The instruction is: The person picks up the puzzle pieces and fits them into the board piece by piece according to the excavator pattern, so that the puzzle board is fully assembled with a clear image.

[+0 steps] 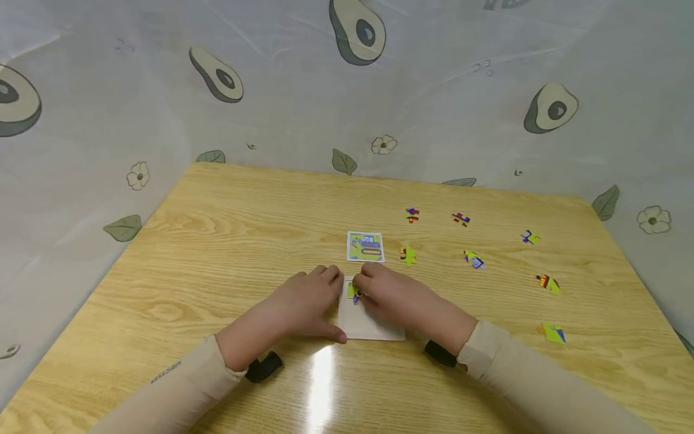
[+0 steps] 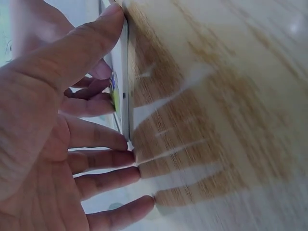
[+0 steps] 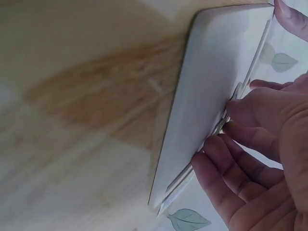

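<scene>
A shallow white puzzle tray (image 1: 374, 327) lies flat on the wooden table. My left hand (image 1: 309, 302) steadies its left side, thumb by the near corner and fingertips by the far one. In the left wrist view those fingers (image 2: 108, 182) are nearly straight and rest on the table along the tray's edge. With thumb and fingers my right hand (image 1: 393, 295) pinches a green and purple puzzle piece (image 1: 355, 293) in the tray's far left corner. My right fingers partly cover that piece. Whether it lies fully flat I cannot tell.
Just beyond the tray lies a picture card (image 1: 365, 247) showing a blue digger. Several loose puzzle pieces are spread to the right, among them a green one (image 1: 409, 255) near the card and another (image 1: 553, 333) far right. A patterned curtain (image 1: 293, 90) hangs behind the table (image 1: 244, 211).
</scene>
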`<act>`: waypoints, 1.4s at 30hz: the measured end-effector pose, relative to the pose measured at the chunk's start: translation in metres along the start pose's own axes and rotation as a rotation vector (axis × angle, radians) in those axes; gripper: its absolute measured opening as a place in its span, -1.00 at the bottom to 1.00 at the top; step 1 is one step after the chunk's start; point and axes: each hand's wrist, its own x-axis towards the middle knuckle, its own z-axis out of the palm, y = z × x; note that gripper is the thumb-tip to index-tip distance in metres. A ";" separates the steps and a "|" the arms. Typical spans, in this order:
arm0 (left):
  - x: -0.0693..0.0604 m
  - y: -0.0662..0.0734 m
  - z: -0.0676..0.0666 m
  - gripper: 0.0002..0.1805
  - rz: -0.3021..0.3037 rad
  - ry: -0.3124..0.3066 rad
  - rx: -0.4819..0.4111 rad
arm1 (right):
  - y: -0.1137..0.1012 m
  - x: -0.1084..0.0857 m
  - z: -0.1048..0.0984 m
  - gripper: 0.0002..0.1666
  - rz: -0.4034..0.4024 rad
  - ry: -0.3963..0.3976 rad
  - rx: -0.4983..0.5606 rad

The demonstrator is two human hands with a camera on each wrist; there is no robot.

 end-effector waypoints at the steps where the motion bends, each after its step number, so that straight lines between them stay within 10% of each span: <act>1: 0.000 0.000 0.000 0.19 -0.001 0.001 0.004 | -0.001 0.001 0.001 -0.91 0.000 0.000 -0.005; 42: -0.003 -0.005 0.008 0.18 0.066 0.042 0.007 | 0.001 0.005 -0.001 -0.74 0.047 -0.053 0.079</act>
